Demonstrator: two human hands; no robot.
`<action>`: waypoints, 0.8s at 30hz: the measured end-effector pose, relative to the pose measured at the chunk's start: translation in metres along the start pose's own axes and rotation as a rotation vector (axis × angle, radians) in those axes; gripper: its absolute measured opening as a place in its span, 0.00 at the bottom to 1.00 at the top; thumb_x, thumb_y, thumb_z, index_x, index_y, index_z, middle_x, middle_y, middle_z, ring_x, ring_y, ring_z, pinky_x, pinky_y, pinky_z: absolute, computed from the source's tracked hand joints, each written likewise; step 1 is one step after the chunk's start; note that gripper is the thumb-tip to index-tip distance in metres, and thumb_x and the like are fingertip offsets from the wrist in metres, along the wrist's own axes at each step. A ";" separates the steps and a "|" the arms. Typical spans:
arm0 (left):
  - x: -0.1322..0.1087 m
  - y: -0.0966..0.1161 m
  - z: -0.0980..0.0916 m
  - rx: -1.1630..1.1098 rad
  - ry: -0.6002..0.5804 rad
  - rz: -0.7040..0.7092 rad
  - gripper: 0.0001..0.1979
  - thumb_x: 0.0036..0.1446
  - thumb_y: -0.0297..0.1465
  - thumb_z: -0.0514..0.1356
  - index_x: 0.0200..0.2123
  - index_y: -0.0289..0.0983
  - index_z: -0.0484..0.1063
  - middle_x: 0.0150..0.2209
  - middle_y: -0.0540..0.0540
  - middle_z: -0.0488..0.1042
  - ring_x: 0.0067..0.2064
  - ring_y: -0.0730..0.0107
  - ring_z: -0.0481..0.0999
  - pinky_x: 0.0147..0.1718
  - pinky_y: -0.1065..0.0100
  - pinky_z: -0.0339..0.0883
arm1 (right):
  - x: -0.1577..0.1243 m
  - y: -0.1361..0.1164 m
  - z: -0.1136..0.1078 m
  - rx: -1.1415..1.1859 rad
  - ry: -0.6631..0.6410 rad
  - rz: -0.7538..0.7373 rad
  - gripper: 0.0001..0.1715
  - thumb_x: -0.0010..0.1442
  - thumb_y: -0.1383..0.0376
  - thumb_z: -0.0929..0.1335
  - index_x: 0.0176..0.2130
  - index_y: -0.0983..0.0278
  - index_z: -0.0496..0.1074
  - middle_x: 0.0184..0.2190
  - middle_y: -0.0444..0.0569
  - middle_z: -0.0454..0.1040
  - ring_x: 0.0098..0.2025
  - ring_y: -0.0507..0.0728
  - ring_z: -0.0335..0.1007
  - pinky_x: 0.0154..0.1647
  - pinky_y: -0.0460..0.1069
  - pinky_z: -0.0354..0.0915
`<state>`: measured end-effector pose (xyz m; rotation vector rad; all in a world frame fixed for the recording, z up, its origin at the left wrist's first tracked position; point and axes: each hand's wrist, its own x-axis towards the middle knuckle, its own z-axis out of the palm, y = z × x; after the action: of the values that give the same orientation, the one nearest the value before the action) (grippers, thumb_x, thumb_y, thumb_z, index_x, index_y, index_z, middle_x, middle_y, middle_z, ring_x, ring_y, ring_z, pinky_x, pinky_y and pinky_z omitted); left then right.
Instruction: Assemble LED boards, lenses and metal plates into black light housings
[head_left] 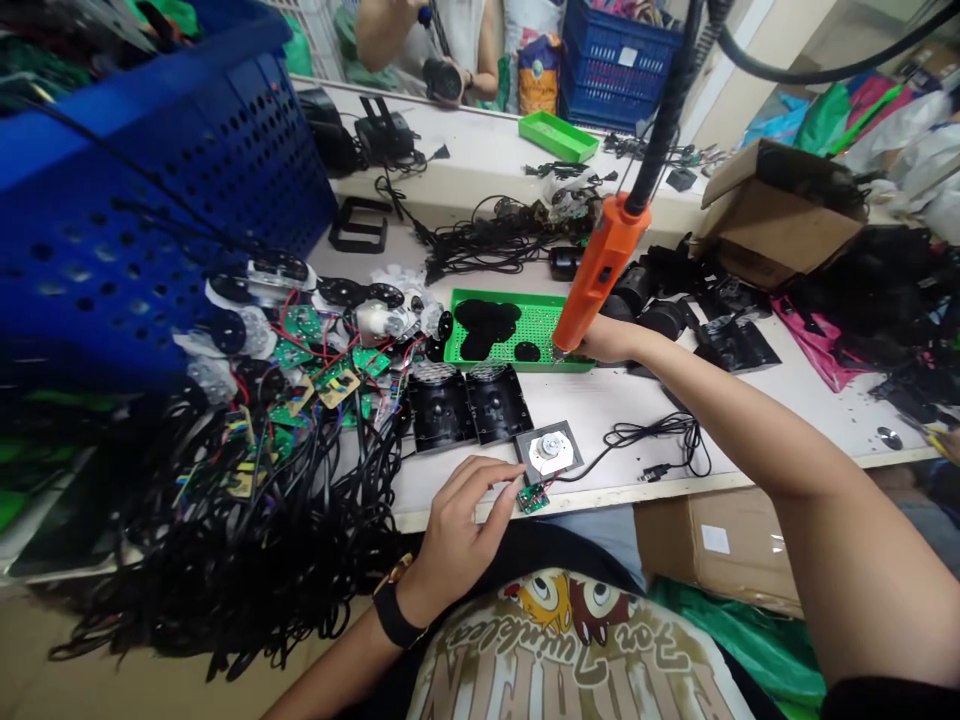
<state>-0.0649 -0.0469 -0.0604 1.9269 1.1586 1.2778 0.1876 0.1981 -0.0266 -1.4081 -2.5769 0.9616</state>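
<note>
My left hand (466, 515) is at the table's front edge, thumb and forefinger pinched at a small green circuit board (534, 498). The forefinger tip also meets the corner of a grey square housing (520, 446), which has a round silver motor (553, 446) on a white plate. Thin wires and a black cable join the board. My right hand (606, 340) is over the right end of a green perforated tray (544, 300), which holds black discs and small screws. An orange electric screwdriver (600, 270) hangs in front of that hand and hides its fingers, so its grip does not show.
Two black casing halves (439, 410) lie beside the tray. Wired boards and cables (322, 450) are heaped at left, below a blue crate (150, 170). A coiled USB cable (667, 440) lies to the right. A cardboard box (780, 215) stands behind; another person (427, 45) works opposite.
</note>
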 end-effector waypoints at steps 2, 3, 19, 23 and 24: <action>0.001 -0.003 0.000 -0.008 0.000 -0.003 0.09 0.66 0.23 0.60 0.47 0.39 0.75 0.41 0.48 0.78 0.44 0.71 0.78 0.45 0.70 0.72 | 0.005 -0.005 0.003 0.021 -0.025 -0.008 0.06 0.53 0.74 0.66 0.29 0.65 0.73 0.27 0.48 0.75 0.31 0.54 0.68 0.36 0.51 0.66; 0.002 -0.004 0.000 -0.013 0.001 -0.002 0.09 0.66 0.23 0.60 0.46 0.39 0.75 0.40 0.48 0.78 0.43 0.71 0.78 0.45 0.70 0.72 | 0.007 -0.008 0.005 0.040 -0.038 -0.014 0.07 0.54 0.73 0.65 0.32 0.66 0.74 0.28 0.48 0.76 0.31 0.54 0.69 0.35 0.50 0.67; 0.014 -0.009 0.002 -0.081 -0.052 -0.028 0.09 0.66 0.23 0.59 0.47 0.38 0.75 0.39 0.45 0.79 0.42 0.67 0.79 0.43 0.65 0.75 | 0.055 -0.011 0.023 0.046 0.024 -0.190 0.13 0.59 0.69 0.67 0.41 0.68 0.81 0.44 0.58 0.83 0.45 0.59 0.76 0.52 0.56 0.72; 0.017 -0.011 0.002 -0.110 -0.081 -0.054 0.09 0.66 0.23 0.59 0.46 0.38 0.76 0.40 0.45 0.79 0.43 0.66 0.79 0.43 0.64 0.75 | 0.045 -0.023 0.021 0.060 -0.061 -0.242 0.12 0.59 0.70 0.67 0.39 0.66 0.81 0.42 0.55 0.83 0.39 0.57 0.76 0.48 0.55 0.74; 0.018 -0.012 0.002 -0.121 -0.089 -0.062 0.09 0.66 0.23 0.59 0.45 0.38 0.76 0.40 0.45 0.79 0.43 0.66 0.79 0.43 0.64 0.75 | 0.042 -0.025 0.020 0.064 -0.073 -0.248 0.13 0.59 0.70 0.67 0.40 0.66 0.81 0.43 0.56 0.83 0.39 0.57 0.77 0.48 0.56 0.74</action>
<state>-0.0638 -0.0256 -0.0627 1.8271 1.0641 1.1897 0.1378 0.2107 -0.0388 -1.0246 -2.6633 1.0627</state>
